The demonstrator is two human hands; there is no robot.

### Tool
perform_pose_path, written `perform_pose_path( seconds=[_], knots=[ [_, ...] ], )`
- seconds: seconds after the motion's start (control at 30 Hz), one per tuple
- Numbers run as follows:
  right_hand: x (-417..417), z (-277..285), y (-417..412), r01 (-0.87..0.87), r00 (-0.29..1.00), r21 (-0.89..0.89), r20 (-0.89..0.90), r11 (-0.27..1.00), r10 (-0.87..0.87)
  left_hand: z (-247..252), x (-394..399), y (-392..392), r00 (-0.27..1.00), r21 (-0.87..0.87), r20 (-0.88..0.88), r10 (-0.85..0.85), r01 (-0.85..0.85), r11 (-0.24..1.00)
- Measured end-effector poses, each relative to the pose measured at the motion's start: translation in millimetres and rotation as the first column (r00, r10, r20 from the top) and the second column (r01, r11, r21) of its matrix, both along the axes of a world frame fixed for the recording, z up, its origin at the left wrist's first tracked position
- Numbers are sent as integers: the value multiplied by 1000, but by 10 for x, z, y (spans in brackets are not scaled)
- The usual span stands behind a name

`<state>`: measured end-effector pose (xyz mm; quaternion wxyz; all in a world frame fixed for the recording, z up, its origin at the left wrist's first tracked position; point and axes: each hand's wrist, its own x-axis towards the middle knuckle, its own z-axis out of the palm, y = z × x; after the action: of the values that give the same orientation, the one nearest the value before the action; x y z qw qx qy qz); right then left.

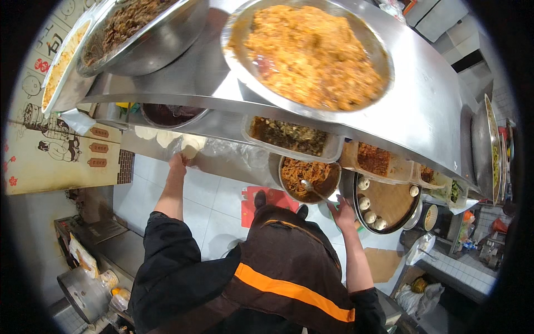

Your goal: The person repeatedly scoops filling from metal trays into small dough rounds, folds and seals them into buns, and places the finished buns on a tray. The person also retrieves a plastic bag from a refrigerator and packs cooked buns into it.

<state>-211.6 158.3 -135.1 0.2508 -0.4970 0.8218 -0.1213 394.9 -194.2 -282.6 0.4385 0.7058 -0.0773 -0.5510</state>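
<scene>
At the counter's near edge, my left hand [178,162] pinches a thin round dough wrapper [194,144]. More pale wrappers [165,137] lie flat just left of it. My right hand [343,213] is beside a round bowl of shredded brown filling [298,169]. A metal spoon [313,188] rests in that filling, its handle reaching my right fingertips; whether they grip it is unclear. Right of this hand stands a round steamer tray [388,196] with several small pleated buns [370,216] around its lined base.
Above the work strip runs a steel shelf [425,75] carrying large metal bowls of orange filling [308,54] and dark filling [129,29]. Plastic tubs of dark chopped filling [288,135] and red filling [373,158] sit beneath its edge. A large pot [83,294] stands behind at left.
</scene>
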Motion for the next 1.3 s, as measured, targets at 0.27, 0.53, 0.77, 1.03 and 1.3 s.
perform_pose_path(
  seconds=[0.27,0.53,0.77,1.03,1.3],
  knots=[
    [376,-132,-383,181,981,121,50,976,-188,-174,399,-479,772,185,174,-611,584,791],
    [740,202,-436,-168,960,81,-214,982,182,614,-3,-294,849,-401,-79,-523,453,796],
    [854,233,-878,-377,871,-120,-384,918,308,969,-1219,475,550,-445,-656,-517,271,853],
    [1019,-25,-1100,-458,809,-107,-461,883,363,668,-2660,1669,288,-589,-442,-849,621,517],
    [1102,-227,-764,-492,814,-177,-440,853,378,745,-2828,1798,394,-443,-547,-738,612,655]
  ],
)
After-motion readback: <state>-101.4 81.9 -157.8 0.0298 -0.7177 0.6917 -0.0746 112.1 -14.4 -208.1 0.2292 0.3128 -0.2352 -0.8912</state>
